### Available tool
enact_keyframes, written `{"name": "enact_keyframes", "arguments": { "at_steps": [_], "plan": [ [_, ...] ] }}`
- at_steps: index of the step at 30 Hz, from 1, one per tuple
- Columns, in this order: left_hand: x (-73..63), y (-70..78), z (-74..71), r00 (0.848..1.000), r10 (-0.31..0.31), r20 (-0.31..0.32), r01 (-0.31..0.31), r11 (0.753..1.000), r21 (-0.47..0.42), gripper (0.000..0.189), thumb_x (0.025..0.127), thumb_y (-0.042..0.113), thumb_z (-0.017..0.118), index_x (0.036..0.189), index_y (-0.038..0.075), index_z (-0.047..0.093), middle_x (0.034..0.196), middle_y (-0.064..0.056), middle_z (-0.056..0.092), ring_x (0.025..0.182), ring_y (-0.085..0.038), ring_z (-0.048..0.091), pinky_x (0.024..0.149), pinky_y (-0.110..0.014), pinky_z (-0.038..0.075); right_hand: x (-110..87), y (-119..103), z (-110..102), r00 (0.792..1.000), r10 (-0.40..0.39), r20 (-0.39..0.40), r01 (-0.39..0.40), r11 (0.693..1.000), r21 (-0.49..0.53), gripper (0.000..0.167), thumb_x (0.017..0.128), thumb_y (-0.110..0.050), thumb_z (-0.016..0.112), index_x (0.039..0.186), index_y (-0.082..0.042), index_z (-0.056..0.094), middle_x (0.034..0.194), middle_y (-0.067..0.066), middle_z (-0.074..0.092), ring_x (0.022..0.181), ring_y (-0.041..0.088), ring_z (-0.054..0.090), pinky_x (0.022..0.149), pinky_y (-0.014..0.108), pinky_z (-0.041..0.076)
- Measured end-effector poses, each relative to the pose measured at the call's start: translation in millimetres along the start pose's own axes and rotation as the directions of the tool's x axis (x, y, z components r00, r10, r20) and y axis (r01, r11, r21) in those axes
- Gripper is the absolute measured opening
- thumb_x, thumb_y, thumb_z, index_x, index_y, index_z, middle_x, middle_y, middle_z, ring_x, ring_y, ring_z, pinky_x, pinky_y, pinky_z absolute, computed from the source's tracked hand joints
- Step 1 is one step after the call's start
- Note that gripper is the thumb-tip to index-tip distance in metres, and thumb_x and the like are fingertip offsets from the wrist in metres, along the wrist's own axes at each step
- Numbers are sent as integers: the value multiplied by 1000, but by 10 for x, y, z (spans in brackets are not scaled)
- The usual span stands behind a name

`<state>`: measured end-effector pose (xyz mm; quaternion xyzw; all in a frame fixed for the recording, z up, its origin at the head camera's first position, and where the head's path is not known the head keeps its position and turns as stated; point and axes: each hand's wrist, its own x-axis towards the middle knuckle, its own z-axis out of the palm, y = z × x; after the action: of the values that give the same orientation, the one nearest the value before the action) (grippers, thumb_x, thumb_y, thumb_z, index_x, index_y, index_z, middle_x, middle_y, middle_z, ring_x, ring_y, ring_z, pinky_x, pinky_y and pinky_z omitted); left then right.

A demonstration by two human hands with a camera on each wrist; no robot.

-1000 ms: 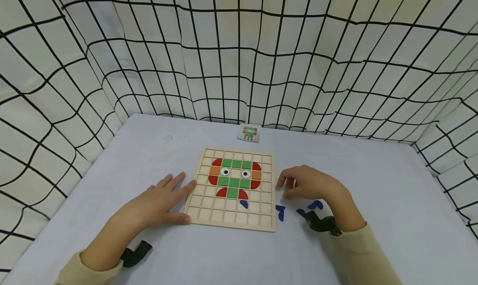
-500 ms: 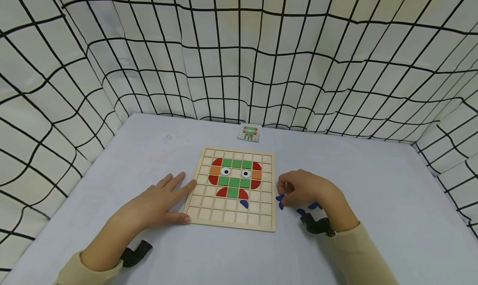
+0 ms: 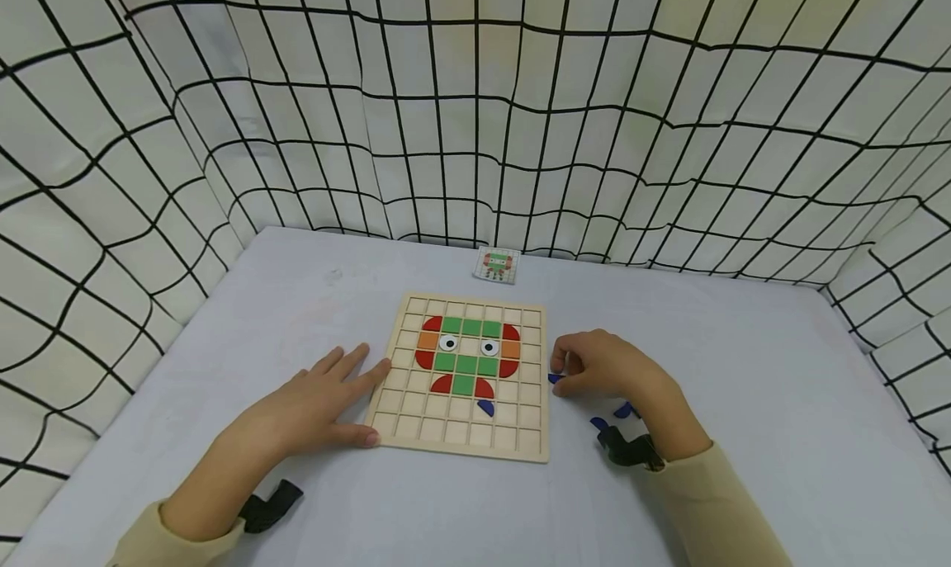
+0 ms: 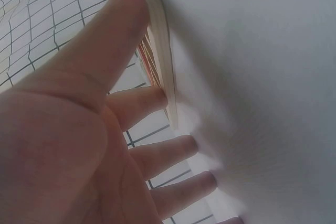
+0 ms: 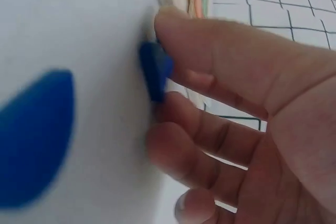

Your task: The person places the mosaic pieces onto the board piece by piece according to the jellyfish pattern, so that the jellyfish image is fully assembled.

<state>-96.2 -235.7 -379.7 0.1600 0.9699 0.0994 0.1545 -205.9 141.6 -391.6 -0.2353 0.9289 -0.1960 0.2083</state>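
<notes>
A square wooden grid board [image 3: 416,426] lies on the table, filled in part with red, green and orange tiles and two eye discs. My left hand [image 3: 315,406] lies spread beside it; thumb and index finger touch its left edge. My right hand [image 3: 609,367] is at the board's right edge, pinching a small blue rounded tile [image 5: 153,71] between thumb and fingers, close over the table. Part of that tile is hidden by the fingers. Another blue tile [image 3: 486,407] lies tilted across the grid lines below the red and green ones.
More blue tiles [image 3: 624,410] lie on the table under my right wrist. A small picture card [image 3: 496,265] showing a similar coloured figure lies behind the board. White walls with black netting [image 3: 475,121] enclose the table on the far side and both flanks.
My right hand first came down to the blue tile beside the board, then shifted slightly away from me along the right edge with the tile. The left hand and board have stayed put.
</notes>
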Motion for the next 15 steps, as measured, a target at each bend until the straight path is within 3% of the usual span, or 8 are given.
{"name": "enact_keyframes", "arguments": {
  "at_steps": [7, 15],
  "plan": [
    [7, -29, 11, 1000, 13, -16, -13, 1000, 15, 93, 81, 60, 72, 156, 18, 36, 161, -23, 26, 144, -55, 24, 101, -75, 33, 13, -19, 37, 999, -20, -35, 19, 999, -31, 18, 85, -17, 78, 86, -20, 60, 72, -4, 56, 67, 14, 52, 61, 30, 43],
    [8, -24, 8, 1000, 5, -11, -4, 1000, 10, 94, 81, 61, 72, 156, 18, 36, 161, -23, 26, 144, -55, 23, 102, -75, 32, -11, -18, 0, 994, -71, -87, 72, 997, 5, 19, 85, -12, 76, 84, -19, 59, 75, -5, 59, 68, 14, 52, 61, 30, 44]
  ]
}}
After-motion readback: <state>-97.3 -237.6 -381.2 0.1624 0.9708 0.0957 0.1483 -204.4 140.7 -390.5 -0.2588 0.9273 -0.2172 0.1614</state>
